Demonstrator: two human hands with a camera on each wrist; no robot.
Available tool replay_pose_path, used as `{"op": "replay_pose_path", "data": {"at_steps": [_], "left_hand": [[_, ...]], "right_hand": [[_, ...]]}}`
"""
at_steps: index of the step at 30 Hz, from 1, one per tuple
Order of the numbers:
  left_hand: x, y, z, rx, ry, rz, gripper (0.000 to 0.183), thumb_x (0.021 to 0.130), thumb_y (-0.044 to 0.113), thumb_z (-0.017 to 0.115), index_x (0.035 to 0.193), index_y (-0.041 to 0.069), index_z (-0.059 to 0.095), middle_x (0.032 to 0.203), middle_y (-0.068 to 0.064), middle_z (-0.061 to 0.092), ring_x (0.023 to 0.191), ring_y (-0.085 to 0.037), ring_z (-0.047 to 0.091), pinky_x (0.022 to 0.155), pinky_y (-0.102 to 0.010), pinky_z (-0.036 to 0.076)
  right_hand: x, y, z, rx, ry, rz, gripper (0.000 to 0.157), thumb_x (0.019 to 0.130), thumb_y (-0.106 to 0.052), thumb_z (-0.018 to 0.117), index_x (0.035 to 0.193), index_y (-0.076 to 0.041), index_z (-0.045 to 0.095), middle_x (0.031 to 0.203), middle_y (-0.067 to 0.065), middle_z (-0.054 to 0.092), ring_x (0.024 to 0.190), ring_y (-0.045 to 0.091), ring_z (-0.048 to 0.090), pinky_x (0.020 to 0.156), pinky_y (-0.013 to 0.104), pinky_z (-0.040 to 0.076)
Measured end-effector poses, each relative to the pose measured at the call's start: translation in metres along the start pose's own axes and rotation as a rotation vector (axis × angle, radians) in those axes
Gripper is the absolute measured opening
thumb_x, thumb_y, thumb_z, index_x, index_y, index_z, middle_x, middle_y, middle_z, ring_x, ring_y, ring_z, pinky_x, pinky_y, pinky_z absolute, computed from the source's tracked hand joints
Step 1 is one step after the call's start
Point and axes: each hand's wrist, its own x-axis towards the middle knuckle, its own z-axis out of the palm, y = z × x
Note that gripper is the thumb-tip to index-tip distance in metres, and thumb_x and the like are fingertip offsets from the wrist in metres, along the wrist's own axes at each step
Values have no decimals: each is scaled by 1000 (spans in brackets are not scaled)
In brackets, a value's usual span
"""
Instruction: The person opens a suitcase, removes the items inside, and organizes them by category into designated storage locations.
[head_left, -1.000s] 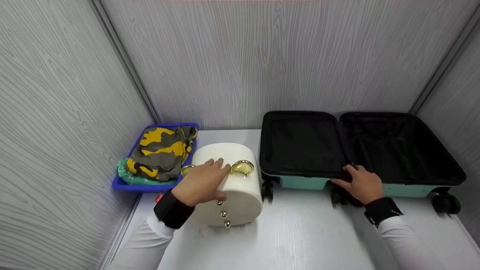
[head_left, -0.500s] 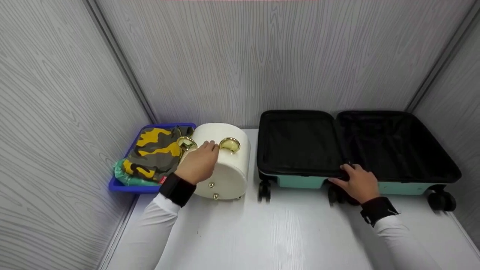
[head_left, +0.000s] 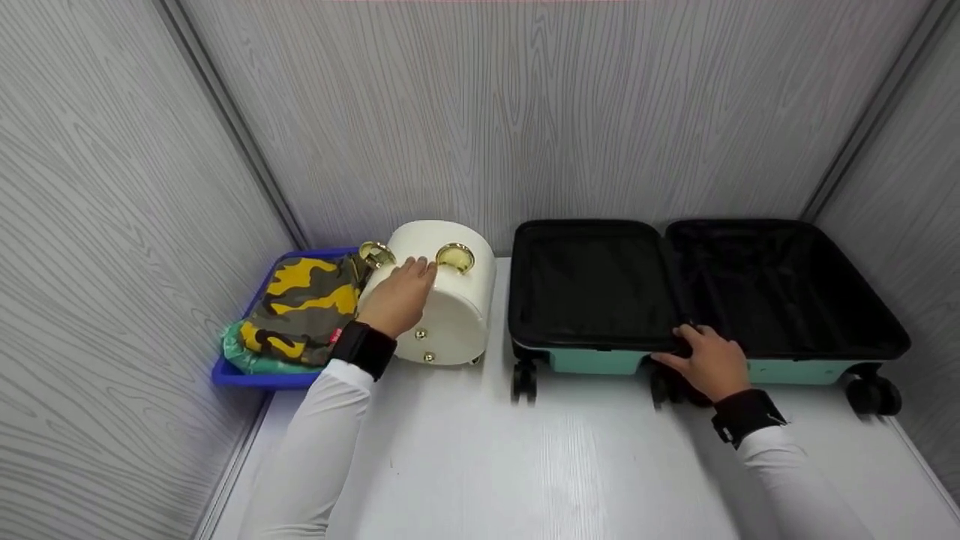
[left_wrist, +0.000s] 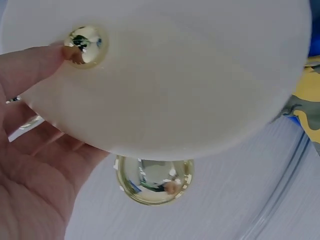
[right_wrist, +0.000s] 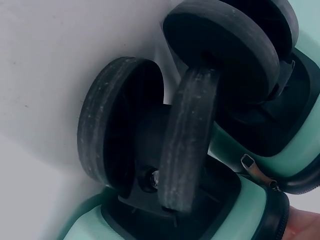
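My left hand (head_left: 401,300) holds the top front edge of a white rounded case (head_left: 446,319) with gold ear-like rings and round gold studs. In the left wrist view, the thumb (left_wrist: 32,67) presses beside a gold knob (left_wrist: 86,46) on the flat front while the fingers reach over the edge. An opened mint-green suitcase (head_left: 600,362) lies to the right, its black-lined halves facing up. My right hand (head_left: 712,364) grips its front rim near the middle hinge side, thumb in front and fingers on top. The right wrist view shows only a bit of that hand (right_wrist: 302,225).
A blue tray (head_left: 259,379) at the left holds a folded camouflage garment (head_left: 307,300) over a teal cloth (head_left: 259,358). Black wheels (head_left: 525,381) stick out of the suitcase's front. Grey panels (head_left: 405,112) enclose the white table (head_left: 487,465) at the back and sides.
My left hand has pushed the white case back toward the rear panel, and it now stands beside the tray. My right hand stays on the suitcase rim.
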Motion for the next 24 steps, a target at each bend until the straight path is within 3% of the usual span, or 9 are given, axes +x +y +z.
{"op": "replay_pose_path", "data": {"at_steps": [18,24], "left_hand": [[19,-6,14,-16,28,-26,60,98,-6,63,155,-12,47,157,-35,52,149,-51,50,125,-58,40],[16,1,26,-15,59,-103,63,105,7,60,161,-12,39,165,-34,43,157,-50,39,131,-60,31]], "right_hand": [[-2,-1,1,5,8,35,62,82,-45,93,124,-4,76,114,33,73,58,38,58,60,58,52],[-3,-5,2,-2,-23,64,66,88,-50,88,131,-3,73,125,35,71,86,52,70,78,67,55]]}}
